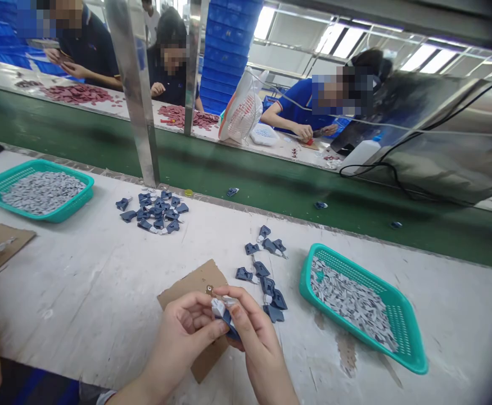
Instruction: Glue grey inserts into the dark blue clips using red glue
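1. The left hand (182, 332) pinches a blue part (234, 333) with a white piece (218, 307) at its upper end, thumb against fingers.
2. The right hand (256, 332) is closed on the same blue part from the other side; the two hands nearly meet around it, above the near edge of the tabletop (114, 292). The fingers hide much of the part.
3. At the far left, a green basket (77, 205) holds many pale grey pieces. Nearer, a cardboard sheet (1, 247) carries something red and round, too unclear to name.
4. Right of that basket lies a loose pile of blue parts (157, 211), several with white pieces on them. A yellow cap (188, 193) sits just beyond its right side.
5. Under the hands is a cardboard piece (199, 280), set at a slant. A small brass-coloured bit (209, 289) shows by the left fingertips; whether they touch it, I cannot tell.
6. Beyond and beside the right hand, more blue parts lie in a straggling row (261, 269).
7. Farther right, a second green basket (418, 337), tilted in view, holds grey and white pieces.
8. Behind the tabletop, a green belt (271, 194) runs across with three blue parts, well apart.
9. Across the belt, from left to right, are two heaps of dark red pieces (77, 94), a mesh bag (241, 115) and a white bottle (361, 153); co-workers sit there, hands at small pieces.
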Motion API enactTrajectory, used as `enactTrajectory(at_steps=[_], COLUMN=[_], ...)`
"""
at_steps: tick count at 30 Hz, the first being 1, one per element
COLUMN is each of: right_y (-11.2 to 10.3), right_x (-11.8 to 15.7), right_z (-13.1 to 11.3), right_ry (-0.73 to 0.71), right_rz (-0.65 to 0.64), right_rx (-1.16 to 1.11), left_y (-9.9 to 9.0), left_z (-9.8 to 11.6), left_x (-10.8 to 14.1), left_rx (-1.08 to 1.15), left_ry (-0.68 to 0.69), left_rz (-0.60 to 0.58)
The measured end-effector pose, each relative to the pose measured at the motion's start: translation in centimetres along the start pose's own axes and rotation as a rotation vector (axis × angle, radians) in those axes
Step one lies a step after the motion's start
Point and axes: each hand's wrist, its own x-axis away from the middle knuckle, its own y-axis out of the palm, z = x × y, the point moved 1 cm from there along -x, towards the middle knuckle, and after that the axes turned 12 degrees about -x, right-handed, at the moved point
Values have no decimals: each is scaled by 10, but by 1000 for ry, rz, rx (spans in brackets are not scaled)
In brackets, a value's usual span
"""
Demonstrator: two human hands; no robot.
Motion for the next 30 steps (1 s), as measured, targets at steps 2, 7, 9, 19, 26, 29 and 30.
enactTrajectory(at_steps=[2,7,9,19,26,29,30], right_y=[-1,-6,-16,-158,-224,-226,-226], right_x=[-2,-10,-12,17,-3,-21,-26], right_z=[-1,0,-3,-51,-79,-83,-83], right_ry=[-32,-39,-50,-273,-185,-145,-129], right_rz=[0,138,187,656,592,517,502], right_rx=[-14,-53,-34,580,1131,1198,1223], left_y=[1,3,-1,-63,-75,-67,-64], left_z=[-1,7,21,107,115,112,110], left_x=[-2,-22,-48,-278,-320,-313,-312], left_rx=[-26,-135,-195,-853,-1299,-1473,-1522], left_ry=[7,-7,22,344,260,375,413], left_rz=[8,-55,-48,520,577,501,435])
